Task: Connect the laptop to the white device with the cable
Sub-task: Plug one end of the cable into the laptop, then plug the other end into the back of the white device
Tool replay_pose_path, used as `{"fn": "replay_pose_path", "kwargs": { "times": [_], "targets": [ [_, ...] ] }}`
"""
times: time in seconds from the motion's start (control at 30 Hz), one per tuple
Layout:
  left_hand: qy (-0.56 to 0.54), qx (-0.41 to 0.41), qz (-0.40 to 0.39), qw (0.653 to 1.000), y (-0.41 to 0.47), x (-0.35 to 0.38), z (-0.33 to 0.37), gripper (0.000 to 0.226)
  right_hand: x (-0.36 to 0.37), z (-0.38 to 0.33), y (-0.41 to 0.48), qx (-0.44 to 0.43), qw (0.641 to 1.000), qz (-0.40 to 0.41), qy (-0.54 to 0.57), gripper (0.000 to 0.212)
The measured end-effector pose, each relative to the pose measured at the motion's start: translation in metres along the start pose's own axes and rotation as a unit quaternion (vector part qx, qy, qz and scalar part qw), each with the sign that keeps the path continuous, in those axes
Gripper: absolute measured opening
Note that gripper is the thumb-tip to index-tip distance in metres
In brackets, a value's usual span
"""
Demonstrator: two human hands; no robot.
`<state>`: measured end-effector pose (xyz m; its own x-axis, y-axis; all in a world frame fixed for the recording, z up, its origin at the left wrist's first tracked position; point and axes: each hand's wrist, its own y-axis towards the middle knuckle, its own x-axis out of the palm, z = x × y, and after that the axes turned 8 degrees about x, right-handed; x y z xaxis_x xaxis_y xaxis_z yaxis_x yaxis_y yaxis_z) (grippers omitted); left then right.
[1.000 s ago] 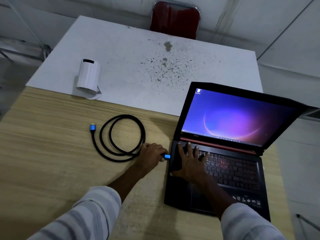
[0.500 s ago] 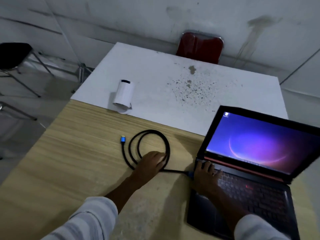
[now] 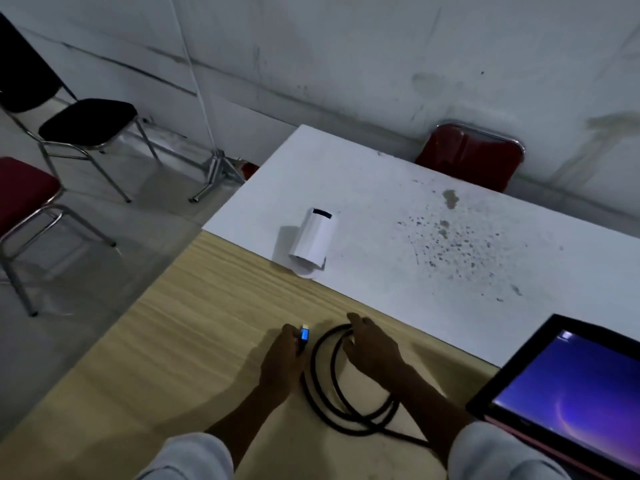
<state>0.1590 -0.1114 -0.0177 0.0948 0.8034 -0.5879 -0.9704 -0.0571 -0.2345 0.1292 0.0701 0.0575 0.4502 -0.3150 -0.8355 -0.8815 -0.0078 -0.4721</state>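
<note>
A black braided cable (image 3: 341, 407) lies coiled on the wooden table (image 3: 173, 358). My left hand (image 3: 282, 358) pinches its free blue plug (image 3: 304, 335) at the coil's left side. My right hand (image 3: 370, 344) rests on the coil's far loop, fingers curled over the cord. The other end runs right toward the open laptop (image 3: 568, 393) at the lower right, where its plug is hidden behind my right arm. The white device (image 3: 313, 239), a cylinder lying on its side, sits on the white table (image 3: 398, 188) beyond the hands.
A red chair (image 3: 471, 154) stands behind the white table against the wall. Left of the tables are a black chair (image 3: 86, 123), another red chair (image 3: 24, 195) and a metal stand base (image 3: 216, 174) on the floor. Dark specks stain the white table.
The view swung left and up. My left hand moved from the coil's near side to the free blue plug and took it. My right hand left the laptop and now lies on the coil.
</note>
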Motion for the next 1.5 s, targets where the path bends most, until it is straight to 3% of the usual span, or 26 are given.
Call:
{"fn": "replay_pose_path", "kwargs": {
  "times": [0.1,0.2,0.33,0.43,0.53,0.6,0.67,0.73,0.8,0.93,1.23,1.33,1.5],
  "targets": [
    [-0.081,-0.031,-0.01,0.996,0.023,-0.01,0.0,0.027,-0.014,-0.024,0.036,0.005,0.999,-0.01,0.047,0.049],
    [-0.18,-0.035,-0.06,0.981,0.043,-0.022,0.004,0.025,-0.012,-0.042,0.059,0.041,0.984,-0.055,0.161,0.032],
    [-0.283,-0.039,-0.105,0.953,0.067,-0.037,0.012,0.026,0.006,-0.068,0.072,0.102,0.914,-0.107,0.377,0.022],
    [-0.21,-0.007,-0.169,0.963,0.091,-0.064,0.02,0.016,0.011,-0.071,0.077,0.13,0.866,-0.093,0.475,0.017],
    [-0.056,0.106,-0.053,0.991,0.131,-0.094,0.04,0.012,0.007,-0.066,0.077,0.15,0.815,-0.122,0.547,0.022],
    [-0.003,0.178,0.034,0.983,0.155,-0.107,0.063,0.019,0.005,-0.064,0.075,0.154,0.8,-0.128,0.565,0.024],
    [0.055,0.217,0.015,0.974,0.176,-0.108,0.085,0.05,0.004,-0.063,0.073,0.145,0.805,-0.118,0.563,0.024],
    [0.107,0.183,-0.077,0.974,0.189,-0.1,0.1,0.084,0.004,-0.064,0.07,0.126,0.817,-0.107,0.552,0.023],
    [0.141,0.16,-0.121,0.97,0.198,-0.087,0.105,0.101,0.006,-0.065,0.066,0.106,0.822,-0.103,0.55,0.023],
    [0.158,0.118,-0.084,0.977,0.204,-0.074,0.102,0.104,0.01,-0.066,0.061,0.068,0.809,-0.111,0.573,0.017],
    [0.09,0.059,-0.107,0.988,0.183,-0.069,0.096,0.101,0.017,-0.056,0.039,0.061,0.808,-0.129,0.571,0.016],
    [0.067,0.037,-0.126,0.989,0.179,-0.069,0.096,0.092,0.013,-0.056,0.04,0.068,0.815,-0.103,0.566,0.016],
    [0.079,0.031,-0.122,0.989,0.176,-0.065,0.095,0.099,0.007,-0.055,0.044,0.086,0.821,-0.058,0.562,0.018]
  ]
}}
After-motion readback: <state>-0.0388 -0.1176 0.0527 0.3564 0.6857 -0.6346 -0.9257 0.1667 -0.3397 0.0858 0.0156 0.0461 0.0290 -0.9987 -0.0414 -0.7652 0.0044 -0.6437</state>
